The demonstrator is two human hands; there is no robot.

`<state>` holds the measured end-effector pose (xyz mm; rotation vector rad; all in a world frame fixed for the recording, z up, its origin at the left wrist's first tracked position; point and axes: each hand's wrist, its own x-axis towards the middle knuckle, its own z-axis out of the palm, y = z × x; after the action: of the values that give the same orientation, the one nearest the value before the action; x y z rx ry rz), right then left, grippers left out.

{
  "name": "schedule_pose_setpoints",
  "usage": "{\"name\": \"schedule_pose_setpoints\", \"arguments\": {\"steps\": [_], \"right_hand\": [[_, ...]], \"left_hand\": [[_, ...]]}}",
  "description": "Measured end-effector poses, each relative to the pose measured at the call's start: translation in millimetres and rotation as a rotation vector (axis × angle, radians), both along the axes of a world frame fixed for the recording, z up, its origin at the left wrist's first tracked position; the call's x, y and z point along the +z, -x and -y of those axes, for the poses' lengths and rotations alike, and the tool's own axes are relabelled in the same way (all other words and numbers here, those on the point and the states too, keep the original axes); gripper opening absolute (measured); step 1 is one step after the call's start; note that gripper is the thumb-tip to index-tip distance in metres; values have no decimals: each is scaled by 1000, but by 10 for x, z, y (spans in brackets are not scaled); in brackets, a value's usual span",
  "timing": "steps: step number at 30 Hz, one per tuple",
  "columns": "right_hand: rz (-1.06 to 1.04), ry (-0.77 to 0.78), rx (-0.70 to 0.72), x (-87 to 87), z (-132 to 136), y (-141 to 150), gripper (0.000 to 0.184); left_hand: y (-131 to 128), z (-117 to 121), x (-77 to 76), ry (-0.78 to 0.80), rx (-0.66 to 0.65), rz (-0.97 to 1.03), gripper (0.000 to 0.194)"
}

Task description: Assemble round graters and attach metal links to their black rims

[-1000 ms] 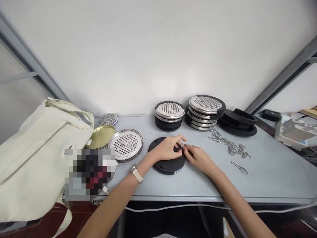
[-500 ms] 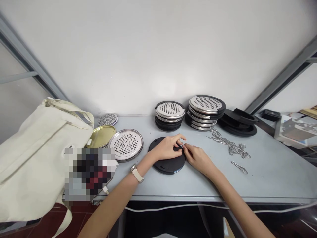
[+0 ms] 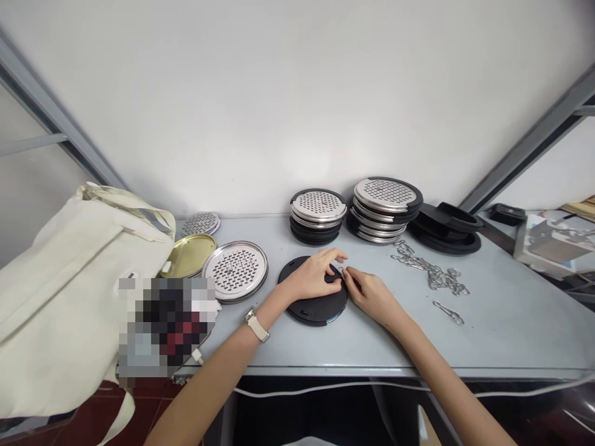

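Note:
A round black disc-shaped cover (image 3: pixel 320 308) lies flat on the grey table, with a glossy strip at its near right edge. My left hand (image 3: pixel 317 277) rests over it, index finger stretched past the far edge and thumb apart from the fingers. At the disc's right edge, my right hand (image 3: pixel 365 290) is closed in a pinch on a small metal wire clip (image 3: pixel 342 271), mostly covered by the fingertips. To the right lies a single metal clip (image 3: pixel 449 313), with a tangled pile of metal clips (image 3: pixel 434 276) behind it.
Two stacks of grater plates with black rims (image 3: pixel 318 207) (image 3: pixel 387 195) stand by the wall. Black round covers (image 3: pixel 446 241) lie right of them. Loose grater plates (image 3: pixel 236 271), a gold lid (image 3: pixel 189 255) and a cream bag (image 3: pixel 69 297) are on the left.
Both hands stay nearly in place at the disc. A thin loop of the metal clip now shows above my right fingertips. The view has shifted slightly.

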<state>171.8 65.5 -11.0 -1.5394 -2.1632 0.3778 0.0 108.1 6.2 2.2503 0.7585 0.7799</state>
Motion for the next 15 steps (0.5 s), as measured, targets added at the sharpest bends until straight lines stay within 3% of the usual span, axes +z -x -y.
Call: {"name": "schedule_pose_setpoints", "arguments": {"steps": [5, 15], "right_hand": [[13, 11, 47, 3, -7, -20, 27], [-2, 27, 89, 27, -3, -47, 30]], "left_hand": [[3, 11, -1, -46, -11, 15, 47], [0, 7, 24, 18, -22, -20, 49]]}}
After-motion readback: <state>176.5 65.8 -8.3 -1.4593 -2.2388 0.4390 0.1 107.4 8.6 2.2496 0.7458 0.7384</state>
